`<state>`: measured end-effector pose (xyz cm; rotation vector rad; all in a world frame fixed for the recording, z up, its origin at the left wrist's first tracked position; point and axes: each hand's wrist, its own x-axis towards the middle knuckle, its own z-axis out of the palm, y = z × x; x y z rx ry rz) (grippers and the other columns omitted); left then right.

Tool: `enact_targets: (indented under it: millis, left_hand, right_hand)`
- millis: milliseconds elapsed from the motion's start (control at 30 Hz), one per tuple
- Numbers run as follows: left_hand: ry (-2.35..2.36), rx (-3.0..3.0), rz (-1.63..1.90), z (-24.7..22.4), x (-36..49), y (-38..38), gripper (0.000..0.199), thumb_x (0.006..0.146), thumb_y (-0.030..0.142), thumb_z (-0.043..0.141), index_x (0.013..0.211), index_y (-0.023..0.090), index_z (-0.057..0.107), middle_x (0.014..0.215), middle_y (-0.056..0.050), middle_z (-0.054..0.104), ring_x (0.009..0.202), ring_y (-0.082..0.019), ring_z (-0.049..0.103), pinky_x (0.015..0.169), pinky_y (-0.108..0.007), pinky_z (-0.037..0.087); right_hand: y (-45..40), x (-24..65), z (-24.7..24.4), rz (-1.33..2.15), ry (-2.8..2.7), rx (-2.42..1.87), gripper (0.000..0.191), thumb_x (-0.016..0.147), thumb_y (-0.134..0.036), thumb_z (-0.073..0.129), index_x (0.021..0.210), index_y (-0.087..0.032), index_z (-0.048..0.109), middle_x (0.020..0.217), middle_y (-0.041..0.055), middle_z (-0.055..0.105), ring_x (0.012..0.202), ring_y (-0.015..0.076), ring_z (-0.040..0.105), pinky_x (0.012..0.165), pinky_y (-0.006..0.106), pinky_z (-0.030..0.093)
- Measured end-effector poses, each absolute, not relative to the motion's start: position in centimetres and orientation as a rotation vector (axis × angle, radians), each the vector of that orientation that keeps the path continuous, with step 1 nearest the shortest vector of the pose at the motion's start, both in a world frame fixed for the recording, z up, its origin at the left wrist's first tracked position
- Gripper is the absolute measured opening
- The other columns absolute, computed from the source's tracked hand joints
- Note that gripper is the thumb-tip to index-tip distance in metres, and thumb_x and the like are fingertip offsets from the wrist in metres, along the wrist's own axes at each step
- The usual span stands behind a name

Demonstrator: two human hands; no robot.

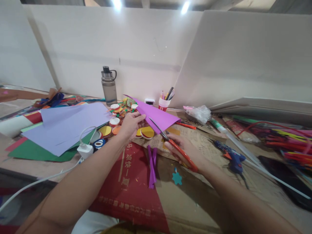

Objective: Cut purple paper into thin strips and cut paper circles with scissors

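Observation:
My left hand [131, 125] pinches the left edge of a purple sheet of paper [158, 115], which is raised off the table at a tilt. In my right hand [181, 146] is a pair of scissors [180, 151] with red-orange handles. Their dark blades point up and left and lie over the lower part of the sheet; whether they are cutting into it I cannot tell. Below, two narrow purple paper strips [152, 165] lie crossed on the red and brown cardboard [126, 191]. A teal flower-shaped cutout [176, 177] rests to their right.
Lilac paper [70, 126] and a green sheet [44, 149] are stacked at left by a white charger [85, 150]. A water bottle [109, 87] and a pen cup [164, 103] stand behind. Round yellow-topped discs [147, 132] lie beyond the cardboard. At right are a blue glue gun [235, 161] and a dark phone [285, 178].

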<state>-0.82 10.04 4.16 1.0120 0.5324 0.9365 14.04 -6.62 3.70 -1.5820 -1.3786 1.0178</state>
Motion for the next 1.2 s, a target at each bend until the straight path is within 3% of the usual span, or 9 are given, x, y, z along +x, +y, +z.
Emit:
enact_targets:
  millis: [333, 667, 1200]
  left_hand:
    - [0.534, 0.997, 0.934, 4.13, -0.78, 10.19, 0.011, 0.071, 0.011, 0.075, 0.081, 0.01, 0.071, 0.077, -0.006, 0.073, 0.067, -0.014, 0.067, 0.067, -0.029, 0.057]
    - [0.568, 0.994, 0.927, 4.3, -0.84, 10.13, 0.004, 0.074, 0.008, 0.071, 0.077, 0.009, 0.069, 0.071, -0.005, 0.071, 0.059, -0.012, 0.066, 0.062, -0.026, 0.056]
    - [0.591, 0.956, 0.838, 4.47, -0.99, 10.37, 0.005, 0.074, 0.006, 0.07, 0.076, 0.01, 0.067, 0.071, -0.006, 0.071, 0.063, -0.012, 0.066, 0.065, -0.026, 0.057]
  right_hand:
    - [-6.21, 14.8, 3.09, 1.026, -1.433, -1.593, 0.03, 0.086, -0.047, 0.063, 0.082, -0.021, 0.049, 0.065, -0.0042, 0.046, 0.049, 0.0082, 0.042, 0.043, 0.021, 0.033]
    - [-6.24, 14.51, 3.34, 1.098, -1.39, -1.552, 0.037, 0.085, -0.052, 0.064, 0.077, -0.022, 0.044, 0.057, -0.0075, 0.039, 0.044, 0.0071, 0.036, 0.04, 0.021, 0.028]
    - [-6.33, 14.6, 3.85, 1.152, -1.407, -1.583, 0.032, 0.086, -0.051, 0.063, 0.083, -0.023, 0.047, 0.064, -0.0044, 0.046, 0.048, 0.0084, 0.041, 0.042, 0.022, 0.036]
